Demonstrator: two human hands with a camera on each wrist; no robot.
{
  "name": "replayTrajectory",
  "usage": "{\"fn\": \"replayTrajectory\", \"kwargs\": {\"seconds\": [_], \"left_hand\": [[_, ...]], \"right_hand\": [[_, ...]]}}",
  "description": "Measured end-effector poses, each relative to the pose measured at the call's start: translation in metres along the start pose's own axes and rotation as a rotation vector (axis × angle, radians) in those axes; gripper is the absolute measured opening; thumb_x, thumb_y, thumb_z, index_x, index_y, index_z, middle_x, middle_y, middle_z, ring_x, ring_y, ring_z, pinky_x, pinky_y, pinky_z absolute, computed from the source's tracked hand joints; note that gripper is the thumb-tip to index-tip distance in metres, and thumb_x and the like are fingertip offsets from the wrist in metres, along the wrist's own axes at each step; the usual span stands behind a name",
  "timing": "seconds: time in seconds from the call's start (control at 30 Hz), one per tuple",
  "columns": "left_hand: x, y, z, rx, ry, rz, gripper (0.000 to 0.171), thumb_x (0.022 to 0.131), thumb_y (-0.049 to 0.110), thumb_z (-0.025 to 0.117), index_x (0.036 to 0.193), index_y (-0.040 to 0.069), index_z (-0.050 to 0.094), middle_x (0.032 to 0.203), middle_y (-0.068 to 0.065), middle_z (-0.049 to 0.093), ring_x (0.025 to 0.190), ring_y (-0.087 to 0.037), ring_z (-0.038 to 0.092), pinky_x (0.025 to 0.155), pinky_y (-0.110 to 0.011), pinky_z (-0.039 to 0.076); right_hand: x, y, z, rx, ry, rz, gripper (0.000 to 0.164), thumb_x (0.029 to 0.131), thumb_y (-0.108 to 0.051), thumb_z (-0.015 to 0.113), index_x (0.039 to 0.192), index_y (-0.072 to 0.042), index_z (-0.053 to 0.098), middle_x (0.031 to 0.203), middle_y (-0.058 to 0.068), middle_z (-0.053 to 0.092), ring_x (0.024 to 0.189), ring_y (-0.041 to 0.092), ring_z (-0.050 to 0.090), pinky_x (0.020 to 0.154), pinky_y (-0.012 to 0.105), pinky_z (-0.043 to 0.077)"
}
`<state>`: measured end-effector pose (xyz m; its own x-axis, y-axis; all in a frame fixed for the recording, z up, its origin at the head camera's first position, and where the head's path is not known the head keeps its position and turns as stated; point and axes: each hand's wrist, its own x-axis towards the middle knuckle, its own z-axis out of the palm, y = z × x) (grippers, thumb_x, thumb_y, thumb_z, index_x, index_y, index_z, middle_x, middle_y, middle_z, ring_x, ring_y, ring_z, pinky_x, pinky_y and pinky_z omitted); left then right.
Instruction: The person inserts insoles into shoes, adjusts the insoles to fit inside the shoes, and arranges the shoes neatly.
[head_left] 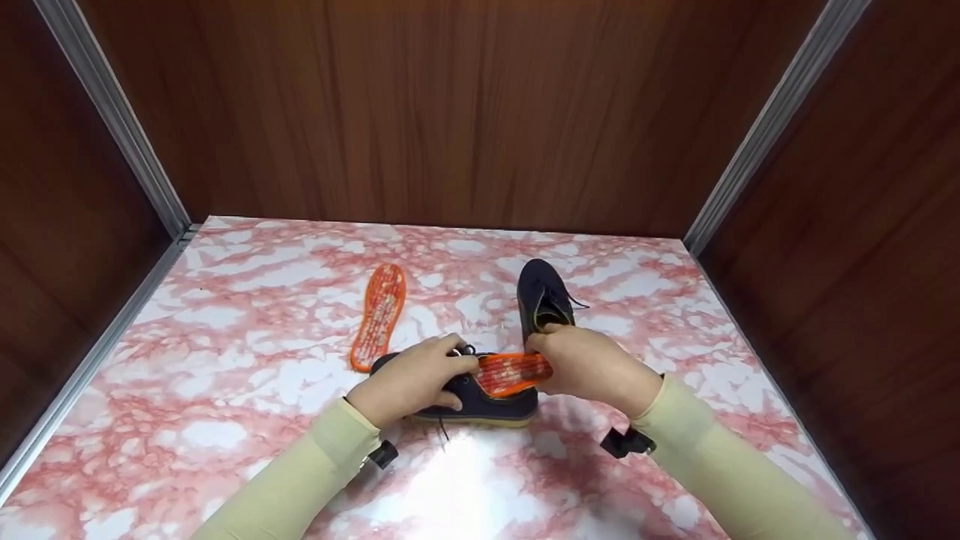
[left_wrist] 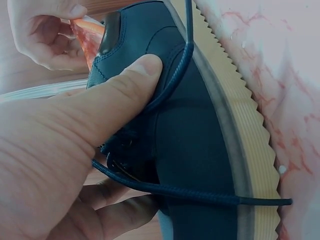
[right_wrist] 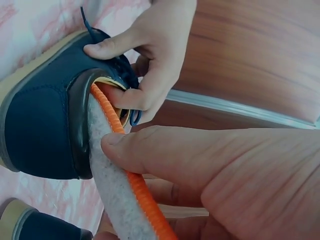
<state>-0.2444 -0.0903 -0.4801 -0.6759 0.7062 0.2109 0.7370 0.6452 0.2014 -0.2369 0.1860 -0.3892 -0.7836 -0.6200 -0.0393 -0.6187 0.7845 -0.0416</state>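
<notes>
A dark navy lace-up shoe [head_left: 480, 405] with a tan ridged sole lies crosswise on the table, toe to the left. My left hand [head_left: 412, 379] grips it at the laces, thumb on the near side and a finger inside the opening, as the right wrist view shows. An orange-edged insole [head_left: 514, 373] with a red patterned top and grey underside [right_wrist: 107, 175] is partly inside the shoe. My right hand [head_left: 592, 367] pinches the insole's outer end beside the heel. How far its front end reaches inside is hidden.
A second insole [head_left: 379, 315], orange-rimmed, lies flat at the back left. The other navy shoe [head_left: 541, 292] stands behind my right hand, toe toward the back wall. Brown wood-grain panels [head_left: 450, 112] enclose the red-and-white marbled table [head_left: 262, 420] at the back and sides.
</notes>
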Motion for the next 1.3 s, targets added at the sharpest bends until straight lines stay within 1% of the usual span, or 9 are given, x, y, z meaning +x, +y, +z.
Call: {"fn": "replayTrajectory", "kwargs": {"seconds": [0.2, 0.33, 0.57, 0.73, 0.9, 1.0, 1.13, 1.3], "left_hand": [[0.001, 0.000, 0.001, 0.008, -0.010, -0.010, 0.046, 0.086, 0.043, 0.090, 0.123, 0.026, 0.069, 0.124, -0.005, 0.065, 0.110, -0.025, 0.069, 0.097, -0.043, 0.060], [0.001, -0.001, 0.001, 0.005, -0.015, -0.014, 0.045, 0.086, 0.043, 0.090, 0.122, 0.026, 0.069, 0.125, -0.004, 0.065, 0.110, -0.025, 0.069, 0.097, -0.043, 0.060], [0.001, -0.001, 0.001, 0.018, -0.004, -0.010, 0.045, 0.086, 0.043, 0.090, 0.121, 0.025, 0.069, 0.123, -0.005, 0.065, 0.108, -0.026, 0.069, 0.097, -0.043, 0.059], [0.001, 0.000, 0.001, 0.014, -0.010, -0.014, 0.045, 0.087, 0.043, 0.090, 0.122, 0.025, 0.069, 0.123, -0.005, 0.065, 0.108, -0.025, 0.068, 0.097, -0.043, 0.059], [0.000, 0.001, 0.001, 0.014, -0.019, -0.015, 0.044, 0.087, 0.042, 0.090, 0.122, 0.025, 0.069, 0.124, -0.006, 0.065, 0.109, -0.026, 0.069, 0.098, -0.043, 0.059], [0.000, 0.001, 0.002, 0.008, -0.021, -0.018, 0.044, 0.088, 0.041, 0.090, 0.123, 0.025, 0.069, 0.125, -0.006, 0.065, 0.110, -0.026, 0.069, 0.098, -0.043, 0.059], [0.000, 0.001, 0.001, 0.003, -0.022, -0.022, 0.043, 0.089, 0.041, 0.089, 0.123, 0.025, 0.069, 0.125, -0.006, 0.065, 0.110, -0.026, 0.068, 0.098, -0.043, 0.059], [0.000, 0.001, 0.000, 0.003, -0.022, -0.022, 0.044, 0.089, 0.043, 0.088, 0.124, 0.026, 0.068, 0.126, -0.005, 0.064, 0.110, -0.026, 0.068, 0.098, -0.043, 0.059]], "right_hand": [[0.003, -0.002, 0.003, -0.013, -0.008, -0.003, 0.031, 0.083, -0.022, 0.093, 0.106, -0.011, 0.076, 0.097, 0.006, 0.069, 0.077, 0.020, 0.064, 0.071, 0.045, 0.061], [0.003, -0.001, 0.003, -0.010, -0.009, 0.000, 0.033, 0.083, -0.023, 0.094, 0.109, -0.011, 0.077, 0.100, 0.006, 0.070, 0.080, 0.020, 0.065, 0.073, 0.046, 0.062], [0.001, 0.001, 0.000, 0.006, -0.010, 0.000, 0.035, 0.080, -0.020, 0.095, 0.110, -0.012, 0.077, 0.100, 0.006, 0.070, 0.078, 0.021, 0.065, 0.072, 0.045, 0.060], [-0.002, 0.002, -0.003, 0.025, -0.036, 0.033, 0.037, 0.079, -0.019, 0.095, 0.112, -0.015, 0.079, 0.102, 0.005, 0.071, 0.079, 0.023, 0.068, 0.073, 0.048, 0.061], [-0.004, 0.005, -0.004, 0.034, -0.072, 0.069, 0.041, 0.078, -0.018, 0.095, 0.116, -0.014, 0.080, 0.105, 0.005, 0.073, 0.084, 0.023, 0.071, 0.079, 0.049, 0.062], [-0.005, 0.007, -0.005, 0.042, -0.087, 0.091, 0.041, 0.078, -0.018, 0.096, 0.116, -0.013, 0.080, 0.104, 0.005, 0.073, 0.083, 0.022, 0.069, 0.079, 0.048, 0.061], [-0.005, 0.009, -0.004, 0.056, -0.096, 0.099, 0.038, 0.079, -0.017, 0.095, 0.113, -0.011, 0.080, 0.100, 0.004, 0.071, 0.078, 0.019, 0.064, 0.075, 0.044, 0.058], [-0.005, 0.009, -0.003, 0.058, -0.078, 0.089, 0.037, 0.079, -0.015, 0.093, 0.113, -0.010, 0.079, 0.101, 0.005, 0.069, 0.076, 0.019, 0.062, 0.074, 0.043, 0.057]]}}
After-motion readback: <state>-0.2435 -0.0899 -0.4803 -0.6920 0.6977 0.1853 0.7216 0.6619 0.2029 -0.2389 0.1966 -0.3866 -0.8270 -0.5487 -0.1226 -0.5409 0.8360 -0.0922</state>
